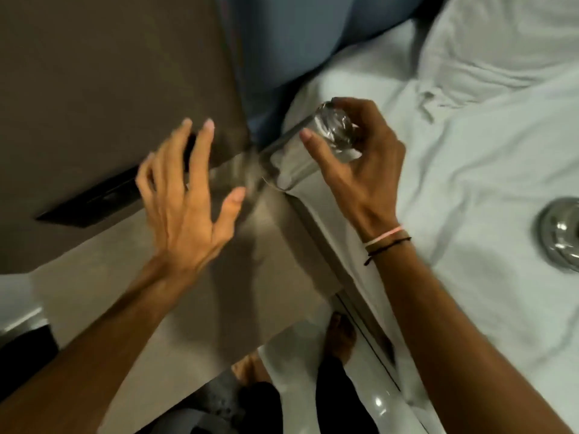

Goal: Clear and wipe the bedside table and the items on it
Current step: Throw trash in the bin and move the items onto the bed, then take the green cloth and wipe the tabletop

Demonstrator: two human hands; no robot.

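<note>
My right hand [354, 170] grips the base of a clear drinking glass [300, 151], held tilted on its side above the gap between the bedside table [194, 308] and the bed. The glass's open end points left towards my left hand [188, 195]. That hand hovers over the table's back edge with its fingers spread, and nothing is in it. The far end of the glass is blurred by motion. The beige tabletop under my hands is bare.
A white-sheeted bed [470, 189] with a pillow [507, 48] lies to the right, and a shiny metal lid [560, 233] rests on it. A blue headboard [291, 36] and brown wall panel [103, 89] stand behind. My bare feet [338, 336] show below.
</note>
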